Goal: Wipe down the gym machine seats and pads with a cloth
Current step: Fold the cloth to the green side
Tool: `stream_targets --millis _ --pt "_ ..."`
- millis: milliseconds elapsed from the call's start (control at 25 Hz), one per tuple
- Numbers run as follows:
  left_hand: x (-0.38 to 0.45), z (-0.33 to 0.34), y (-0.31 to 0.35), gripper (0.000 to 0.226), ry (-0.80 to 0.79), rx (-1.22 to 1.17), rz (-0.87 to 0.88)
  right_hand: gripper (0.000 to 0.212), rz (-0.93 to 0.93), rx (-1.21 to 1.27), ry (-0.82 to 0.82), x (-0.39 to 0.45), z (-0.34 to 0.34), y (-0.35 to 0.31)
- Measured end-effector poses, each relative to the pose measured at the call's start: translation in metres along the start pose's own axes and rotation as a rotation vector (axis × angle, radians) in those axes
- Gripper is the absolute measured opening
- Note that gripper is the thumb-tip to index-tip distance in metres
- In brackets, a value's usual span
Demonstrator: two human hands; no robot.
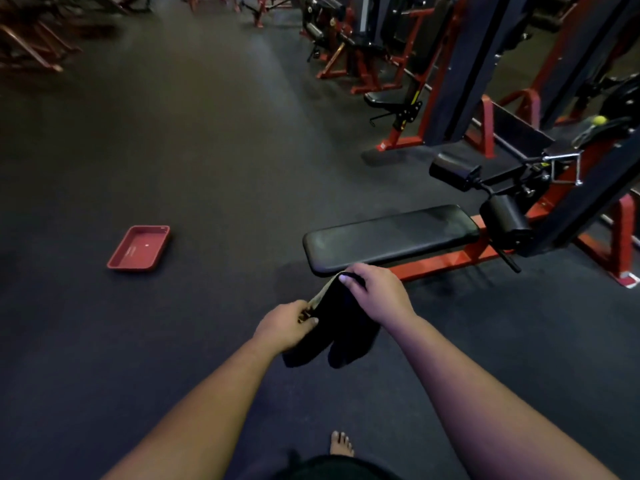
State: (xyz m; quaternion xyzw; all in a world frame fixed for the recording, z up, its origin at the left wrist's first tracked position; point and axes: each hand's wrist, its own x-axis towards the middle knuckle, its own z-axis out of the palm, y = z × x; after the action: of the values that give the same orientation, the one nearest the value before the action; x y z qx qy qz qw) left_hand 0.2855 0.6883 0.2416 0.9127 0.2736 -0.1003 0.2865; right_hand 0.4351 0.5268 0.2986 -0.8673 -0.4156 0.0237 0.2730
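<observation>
A dark cloth (337, 327) with a pale edge hangs between my two hands, in the air just in front of the near end of a long black seat pad (391, 237). My left hand (285, 325) pinches the cloth's lower left edge. My right hand (375, 294) grips its upper corner, close to the pad's near end. The pad sits on a red frame (446, 259). Two black roller pads (507, 220) (452, 169) stand at the pad's far end.
A red plastic tray (140, 248) lies on the dark rubber floor to the left. Another black seat (388, 98) and more red-framed machines stand at the back right. Dark uprights (474, 64) rise on the right. My bare foot (341, 443) shows at the bottom.
</observation>
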Motion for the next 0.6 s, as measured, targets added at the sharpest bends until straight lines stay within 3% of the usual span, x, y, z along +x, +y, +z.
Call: stream_targets --millis 160,240,440,520,600 --pt "0.058 -0.028 -0.006 0.019 0.094 -0.257 -0.116 0.030 0.072 0.046 -0.014 0.072 0.007 0.006" --pt "0.087 -0.047 -0.025 0.017 0.193 -0.391 -0.192 0.030 0.101 -0.002 -0.109 0.099 0.006 0.018" --pt "0.166 -0.106 -0.062 0.021 0.231 -0.195 -0.167 0.039 0.167 -0.384 -0.501 0.157 0.014 0.050" --pt "0.194 -0.129 -0.069 0.025 0.260 -0.148 -0.151 0.030 0.232 -0.462 -0.524 0.170 0.023 0.063" --pt "0.218 -0.147 -0.077 0.025 0.255 -0.183 -0.124 0.020 0.370 -0.349 -0.469 0.177 0.030 0.070"
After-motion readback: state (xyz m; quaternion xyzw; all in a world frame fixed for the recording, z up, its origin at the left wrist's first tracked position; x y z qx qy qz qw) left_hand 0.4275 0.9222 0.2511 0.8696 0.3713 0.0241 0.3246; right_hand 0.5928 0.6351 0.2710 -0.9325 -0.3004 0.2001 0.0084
